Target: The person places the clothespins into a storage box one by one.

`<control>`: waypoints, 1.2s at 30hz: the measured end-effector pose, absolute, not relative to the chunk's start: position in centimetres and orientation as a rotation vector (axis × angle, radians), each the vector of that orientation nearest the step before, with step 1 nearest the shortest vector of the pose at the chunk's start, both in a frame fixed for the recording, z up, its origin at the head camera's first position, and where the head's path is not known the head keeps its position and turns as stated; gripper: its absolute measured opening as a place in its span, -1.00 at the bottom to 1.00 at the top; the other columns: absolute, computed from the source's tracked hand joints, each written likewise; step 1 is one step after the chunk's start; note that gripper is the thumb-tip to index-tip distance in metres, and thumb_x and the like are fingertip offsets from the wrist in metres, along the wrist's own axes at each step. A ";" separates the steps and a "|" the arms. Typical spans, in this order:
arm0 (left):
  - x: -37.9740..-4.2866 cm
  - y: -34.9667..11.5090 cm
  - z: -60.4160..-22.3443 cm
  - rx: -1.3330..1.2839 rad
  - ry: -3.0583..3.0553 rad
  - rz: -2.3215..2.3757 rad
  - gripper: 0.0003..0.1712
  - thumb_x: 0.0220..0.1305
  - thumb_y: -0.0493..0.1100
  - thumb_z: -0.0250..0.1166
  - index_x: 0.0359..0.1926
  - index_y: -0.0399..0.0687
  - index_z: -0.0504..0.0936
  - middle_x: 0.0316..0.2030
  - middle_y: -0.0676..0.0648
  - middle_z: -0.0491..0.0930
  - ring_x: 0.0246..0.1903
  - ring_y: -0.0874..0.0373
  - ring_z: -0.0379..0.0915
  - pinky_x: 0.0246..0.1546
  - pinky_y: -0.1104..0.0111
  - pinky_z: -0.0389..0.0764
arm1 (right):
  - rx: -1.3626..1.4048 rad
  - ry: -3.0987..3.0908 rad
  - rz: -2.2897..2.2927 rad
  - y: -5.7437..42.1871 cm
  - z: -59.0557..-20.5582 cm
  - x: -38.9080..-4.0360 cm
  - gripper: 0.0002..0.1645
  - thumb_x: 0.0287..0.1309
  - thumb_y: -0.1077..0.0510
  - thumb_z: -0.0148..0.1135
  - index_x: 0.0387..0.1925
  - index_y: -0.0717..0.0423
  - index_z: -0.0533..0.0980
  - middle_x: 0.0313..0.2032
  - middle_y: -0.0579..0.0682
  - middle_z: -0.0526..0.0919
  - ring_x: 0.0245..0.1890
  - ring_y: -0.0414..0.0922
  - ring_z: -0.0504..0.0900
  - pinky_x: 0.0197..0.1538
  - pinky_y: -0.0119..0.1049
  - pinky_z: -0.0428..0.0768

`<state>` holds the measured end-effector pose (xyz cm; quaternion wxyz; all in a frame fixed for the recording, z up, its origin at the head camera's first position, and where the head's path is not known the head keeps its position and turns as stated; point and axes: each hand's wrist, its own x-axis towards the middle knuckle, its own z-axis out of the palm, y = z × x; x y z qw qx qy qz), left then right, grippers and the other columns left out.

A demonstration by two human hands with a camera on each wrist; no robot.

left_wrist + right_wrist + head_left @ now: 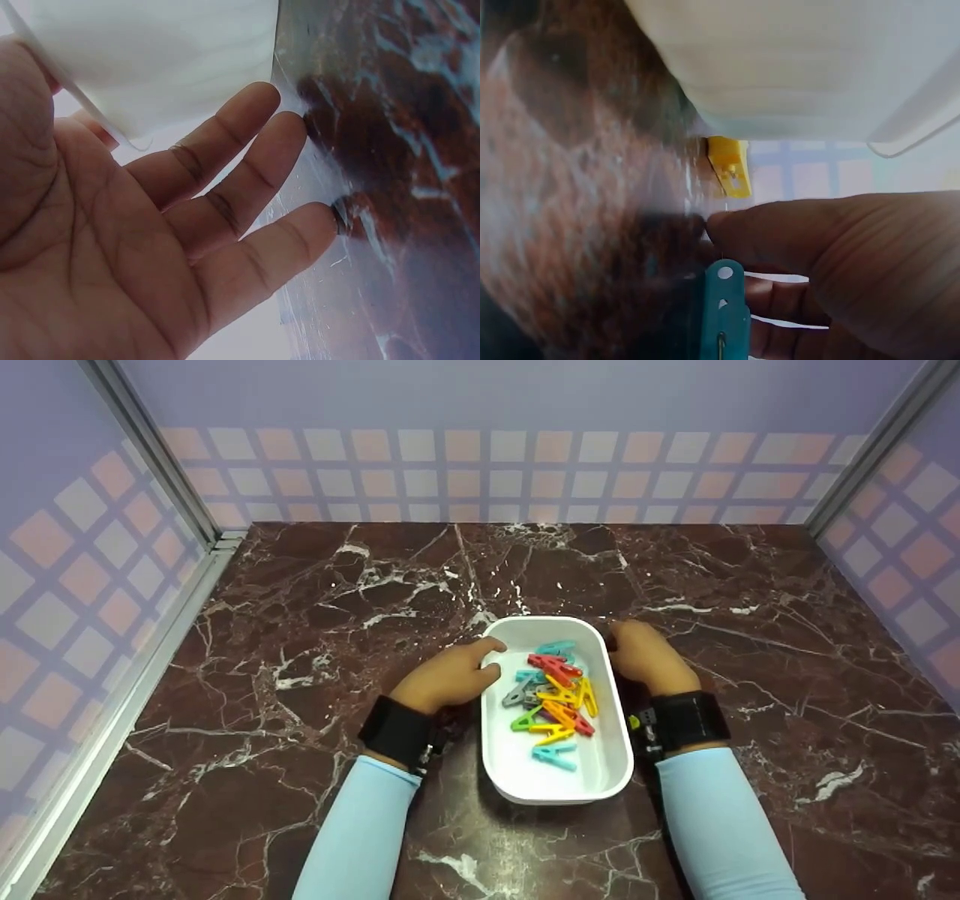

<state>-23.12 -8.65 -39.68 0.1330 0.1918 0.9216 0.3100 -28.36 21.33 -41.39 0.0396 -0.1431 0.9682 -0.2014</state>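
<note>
A white plastic tray (519,769) holds a pile of small clothespins (559,694) in red, yellow, orange, green, grey and blue. My left hand (452,675) holds its left rim, thumb and forefinger hooked over the edge. The other three fingers (262,169) extend loosely outside the wall, above the tabletop. Low beside the tray's right wall is my right hand (651,656), its thumb (780,229) reaching down to the table. A teal clothespin (724,311) overlaps its fingers in the right wrist view; whether they pinch it I cannot tell. A yellow clothespin (731,166) sits just past the thumb.
Dark red marbled tabletop (337,622) surrounds the tray. Tiled-pattern panels close off the back (510,472) and both sides, with metal corner posts (161,454). Black bands (690,720) with small cameras circle both wrists, below light blue sleeves.
</note>
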 end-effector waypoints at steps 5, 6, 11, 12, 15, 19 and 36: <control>-23.2 -8.6 -39.7 0.556 2.680 0.888 -0.45 0.43 -0.01 0.00 0.39 0.04 0.38 0.15 -0.15 0.56 -0.07 0.01 0.48 0.04 0.16 0.46 | -0.367 2.954 -0.601 21.5 -41.2 -28.2 -0.62 0.15 0.02 0.30 -0.17 0.26 0.57 -0.20 0.24 0.61 -0.11 0.20 0.55 0.07 0.14 0.46; -23.2 -8.6 -39.7 0.558 2.680 0.888 -0.45 0.43 -0.01 0.00 0.39 0.04 0.37 0.15 -0.15 0.55 -0.07 0.01 0.48 0.04 0.17 0.46 | -0.346 2.949 -0.595 21.5 -41.1 -28.1 -0.61 0.15 0.01 0.29 -0.16 0.26 0.57 -0.19 0.24 0.62 -0.11 0.20 0.55 0.07 0.14 0.45; -23.1 -8.6 -39.7 0.570 2.675 0.897 -0.45 0.43 -0.02 0.01 0.39 0.01 0.37 0.16 -0.17 0.55 -0.05 0.00 0.47 0.07 0.16 0.45 | -0.296 2.909 -0.564 21.9 -41.0 -28.0 -0.67 0.14 0.06 0.27 -0.18 0.24 0.57 -0.20 0.22 0.64 -0.15 0.18 0.56 0.01 0.12 0.48; -23.1 -8.6 -39.7 0.574 2.676 0.899 -0.45 0.43 -0.02 0.01 0.39 0.01 0.37 0.16 -0.17 0.55 -0.05 0.00 0.47 0.07 0.15 0.45 | -0.303 2.902 -0.561 21.9 -41.0 -28.0 -0.69 0.14 0.09 0.27 -0.18 0.25 0.57 -0.20 0.22 0.64 -0.15 0.18 0.57 0.01 0.13 0.48; -23.1 -8.7 -39.8 0.579 2.680 0.897 -0.45 0.42 -0.03 0.01 0.39 0.00 0.38 0.15 -0.17 0.55 -0.04 -0.01 0.48 0.08 0.15 0.46 | -0.320 2.888 -0.554 21.9 -40.9 -28.0 -0.72 0.13 0.14 0.27 -0.17 0.25 0.58 -0.20 0.21 0.66 -0.15 0.17 0.58 0.02 0.13 0.49; -23.1 -8.7 -39.8 0.586 2.685 0.898 -0.45 0.42 -0.03 0.01 0.38 0.00 0.38 0.16 -0.18 0.56 -0.01 -0.02 0.49 0.11 0.14 0.45 | -0.333 2.894 -0.566 21.8 -40.6 -27.8 -0.77 0.13 0.17 0.24 -0.21 0.24 0.58 -0.24 0.18 0.66 -0.19 0.15 0.57 -0.03 0.11 0.50; -23.1 -8.7 -39.8 0.581 2.686 0.898 -0.45 0.42 -0.02 0.01 0.38 0.00 0.38 0.16 -0.18 0.55 0.00 -0.01 0.49 0.12 0.15 0.45 | -0.462 3.013 -0.726 20.7 -34.1 -24.4 -0.61 0.19 0.22 0.23 0.02 0.36 0.52 -0.20 0.23 0.61 -0.28 0.10 0.52 -0.12 0.03 0.49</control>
